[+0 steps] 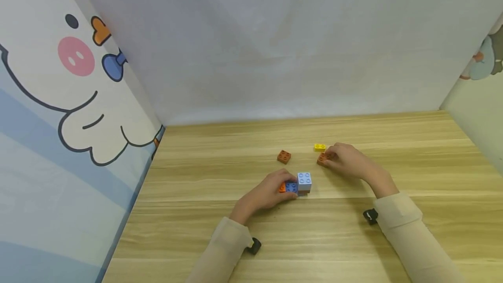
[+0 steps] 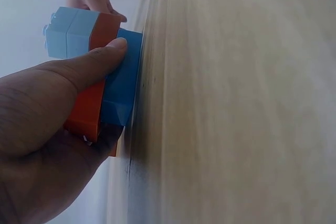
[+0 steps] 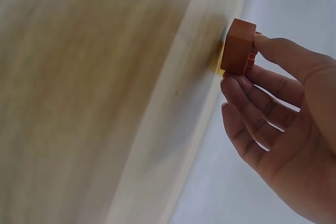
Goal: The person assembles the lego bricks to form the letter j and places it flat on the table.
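My left hand (image 1: 268, 190) grips a small build of stacked toy bricks, thumb on one side and fingers on the other. Light-blue bricks (image 2: 79, 30) rise at one end of the build, an orange-brown layer (image 2: 86, 114) lies under them, and a blue brick (image 2: 123, 85) forms the bottom against the table. Between thumb and fingers, my right hand (image 1: 351, 160) pinches a brown four-stud brick (image 3: 239, 48) at or just above the tabletop. Right behind that brick is a small yellow two-stud brick (image 1: 320, 147), mostly hidden in the right wrist view.
Another brown four-stud brick (image 1: 284, 157) lies beyond the left hand. The wooden table (image 1: 204, 156) ends at a pale curtain (image 1: 298, 77) at the back. A wall panel with cartoon drawings (image 1: 78, 112) borders the left side.
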Demonstrator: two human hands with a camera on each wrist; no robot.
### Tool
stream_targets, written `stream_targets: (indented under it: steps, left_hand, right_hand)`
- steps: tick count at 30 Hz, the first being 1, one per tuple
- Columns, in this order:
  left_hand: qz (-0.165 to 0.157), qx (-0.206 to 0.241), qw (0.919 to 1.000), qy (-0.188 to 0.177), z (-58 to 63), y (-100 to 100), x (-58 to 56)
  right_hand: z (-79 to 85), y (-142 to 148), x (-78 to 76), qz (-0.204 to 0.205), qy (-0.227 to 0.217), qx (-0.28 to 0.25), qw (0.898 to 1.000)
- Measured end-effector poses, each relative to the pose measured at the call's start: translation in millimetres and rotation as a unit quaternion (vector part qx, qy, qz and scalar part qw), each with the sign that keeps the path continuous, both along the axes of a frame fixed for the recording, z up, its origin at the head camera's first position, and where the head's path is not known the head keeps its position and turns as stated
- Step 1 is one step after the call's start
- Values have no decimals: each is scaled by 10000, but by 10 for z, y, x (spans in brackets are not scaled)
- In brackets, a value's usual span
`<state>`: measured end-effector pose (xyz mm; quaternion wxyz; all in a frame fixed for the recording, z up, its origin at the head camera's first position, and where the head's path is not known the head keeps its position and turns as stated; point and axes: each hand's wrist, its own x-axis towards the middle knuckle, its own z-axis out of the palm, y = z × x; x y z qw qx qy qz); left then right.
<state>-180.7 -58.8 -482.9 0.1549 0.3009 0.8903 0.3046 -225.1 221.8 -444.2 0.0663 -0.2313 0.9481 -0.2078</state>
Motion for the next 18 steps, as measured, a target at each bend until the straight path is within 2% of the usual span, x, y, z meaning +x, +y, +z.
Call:
stream_targets:
  steps: [18]
  left_hand:
    - [-24, 24, 10000, 37, 19, 3, -2]
  right_hand:
    - [173, -88, 131, 376, -52, -414, 9984]
